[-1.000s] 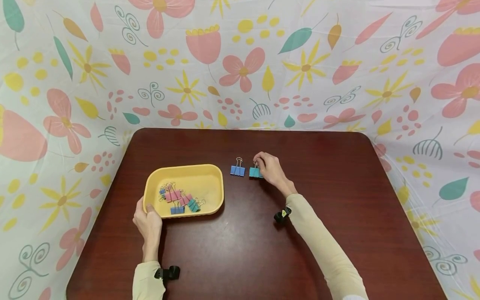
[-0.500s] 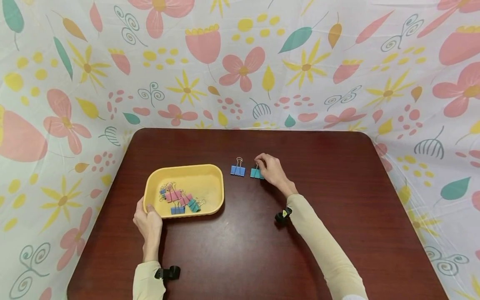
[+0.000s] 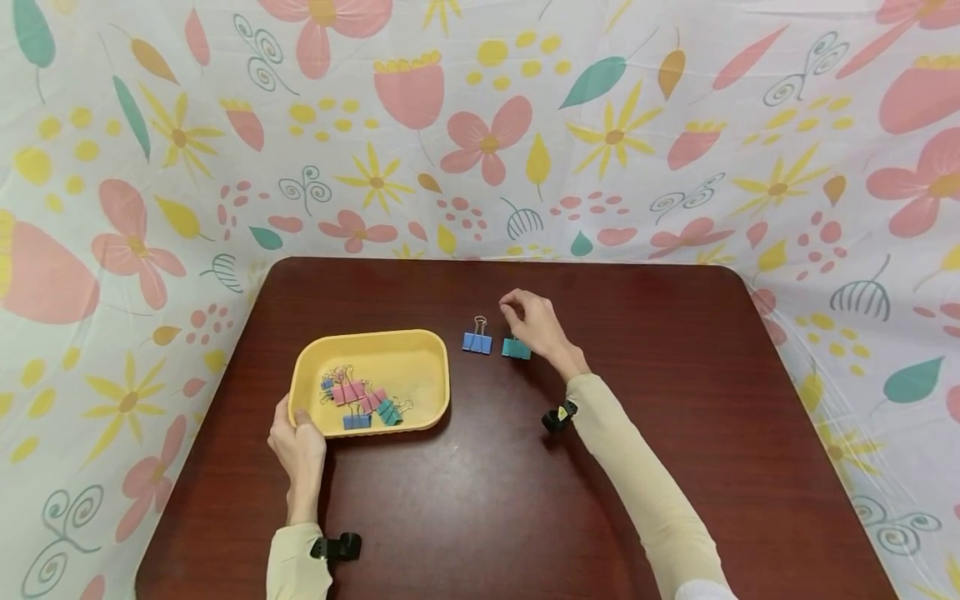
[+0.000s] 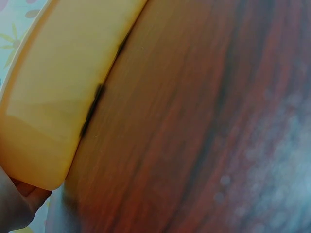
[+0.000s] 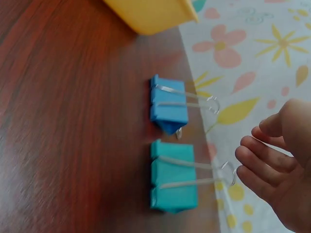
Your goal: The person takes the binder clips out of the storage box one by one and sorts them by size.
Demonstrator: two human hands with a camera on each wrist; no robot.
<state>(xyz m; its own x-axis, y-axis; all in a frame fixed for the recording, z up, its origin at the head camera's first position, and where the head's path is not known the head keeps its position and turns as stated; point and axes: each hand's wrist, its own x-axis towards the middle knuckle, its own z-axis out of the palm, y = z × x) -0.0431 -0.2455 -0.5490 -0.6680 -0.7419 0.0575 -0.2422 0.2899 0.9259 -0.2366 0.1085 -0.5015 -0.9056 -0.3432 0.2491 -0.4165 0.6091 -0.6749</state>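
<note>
A yellow tray (image 3: 420, 367) sits left of centre on the dark wooden table (image 3: 675, 400), with several pink, blue and teal binder clips (image 3: 362, 400) inside. My left hand (image 3: 298, 437) grips its near-left corner (image 4: 34, 165), thumb on the rim. A blue binder clip (image 3: 476, 342) and a teal binder clip (image 3: 516, 348) lie side by side right of the tray. My right hand (image 3: 517, 312) hovers just above the teal clip, fingers loosely curled and holding nothing. In the right wrist view the fingers (image 5: 265, 162) are just off the teal clip's (image 5: 172, 177) wire handles, beside the blue clip (image 5: 169, 104).
A flowered cloth (image 3: 480, 125) hangs behind and around the table. The tray's corner (image 5: 150, 14) shows at the top of the right wrist view. Bare wood lies to the right and at the front.
My right hand has let go of the teal clip and lifted slightly up and away from it. The clip stays on the table beside the blue one. The left hand has not moved.
</note>
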